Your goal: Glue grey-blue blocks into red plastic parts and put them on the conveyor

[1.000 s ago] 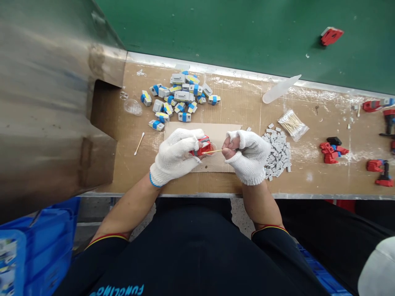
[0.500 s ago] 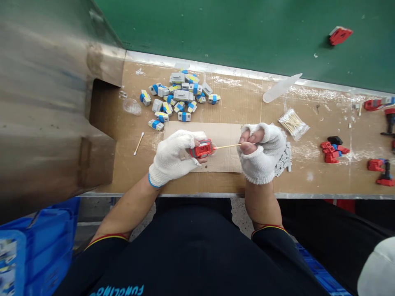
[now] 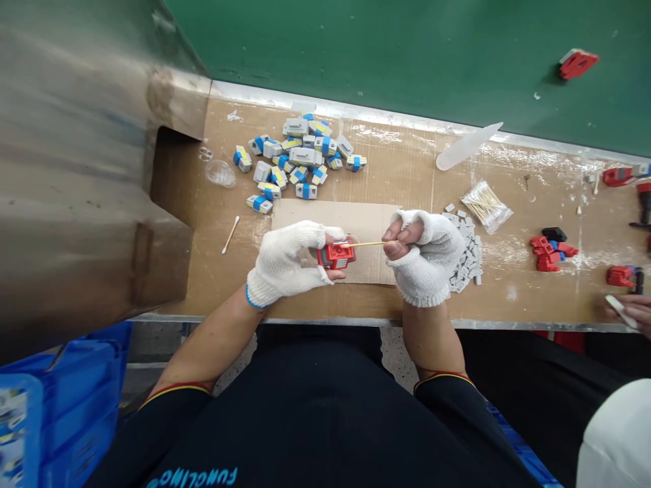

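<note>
My left hand (image 3: 292, 263), in a white glove with bare fingertips, grips a small red and grey plastic toy part (image 3: 340, 255) between thumb and fingers. Pinched in my gloved right hand (image 3: 426, 257) is a cotton swab (image 3: 370, 244) with a thin wooden stick. Its far end reaches over the red part's upper side; whether the tip touches cannot be made out. Under both hands lies a flat cardboard piece (image 3: 366, 271). Small light grey pieces (image 3: 466, 261) are heaped beside my right hand, partly behind it.
Grey blocks with blue and yellow (image 3: 305, 157) lie piled behind my left hand. Nearby are a loose swab (image 3: 230, 235), a swab bag (image 3: 487, 205), a translucent spatula (image 3: 468, 147) and red parts (image 3: 552, 252). A metal housing (image 3: 102, 169) borders the left. Another person's hand (image 3: 635, 313) is far right.
The red part has tilted in my left hand, showing another side. My right hand has come slightly left with the swab, now over the part. Another person's hand has appeared at right.
</note>
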Tool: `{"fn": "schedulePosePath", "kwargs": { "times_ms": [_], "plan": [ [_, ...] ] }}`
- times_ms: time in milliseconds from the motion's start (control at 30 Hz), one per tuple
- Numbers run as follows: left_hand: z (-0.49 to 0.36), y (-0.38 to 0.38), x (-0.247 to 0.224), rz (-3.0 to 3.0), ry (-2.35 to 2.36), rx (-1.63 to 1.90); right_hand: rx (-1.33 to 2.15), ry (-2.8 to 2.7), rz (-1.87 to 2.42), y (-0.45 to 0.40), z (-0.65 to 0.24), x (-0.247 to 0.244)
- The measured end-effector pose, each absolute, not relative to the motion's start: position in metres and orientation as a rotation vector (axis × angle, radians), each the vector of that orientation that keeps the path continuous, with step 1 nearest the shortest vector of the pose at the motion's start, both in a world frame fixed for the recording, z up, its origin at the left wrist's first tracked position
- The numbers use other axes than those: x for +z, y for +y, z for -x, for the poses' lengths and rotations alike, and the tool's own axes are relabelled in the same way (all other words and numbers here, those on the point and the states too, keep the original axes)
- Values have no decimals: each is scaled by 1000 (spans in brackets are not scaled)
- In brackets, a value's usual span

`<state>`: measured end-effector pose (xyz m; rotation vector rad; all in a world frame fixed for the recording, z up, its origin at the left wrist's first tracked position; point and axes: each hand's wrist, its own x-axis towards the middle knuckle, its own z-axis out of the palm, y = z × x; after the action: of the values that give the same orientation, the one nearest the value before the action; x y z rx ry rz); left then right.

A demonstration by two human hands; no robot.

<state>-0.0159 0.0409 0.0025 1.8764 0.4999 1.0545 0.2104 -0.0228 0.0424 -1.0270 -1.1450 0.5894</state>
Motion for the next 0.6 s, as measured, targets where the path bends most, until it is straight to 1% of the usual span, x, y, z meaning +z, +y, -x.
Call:
{"fn": "schedulePosePath", "kwargs": {
  "times_ms": [233,400,533,600],
  "plan": [
    [15,40,-3,-1887,548,1109,589,-1189,1058,-22,-209,44],
    [17,39,-1,-1880,568,1030,607,-1210,1018,-22,-210,42],
    [17,37,-5,-1892,517,1068,622,-1213,1045,-23,-211,41],
    [16,36,-11,-1892,571,1047,624,-1211,1072,-23,-212,40]
  ]
}}
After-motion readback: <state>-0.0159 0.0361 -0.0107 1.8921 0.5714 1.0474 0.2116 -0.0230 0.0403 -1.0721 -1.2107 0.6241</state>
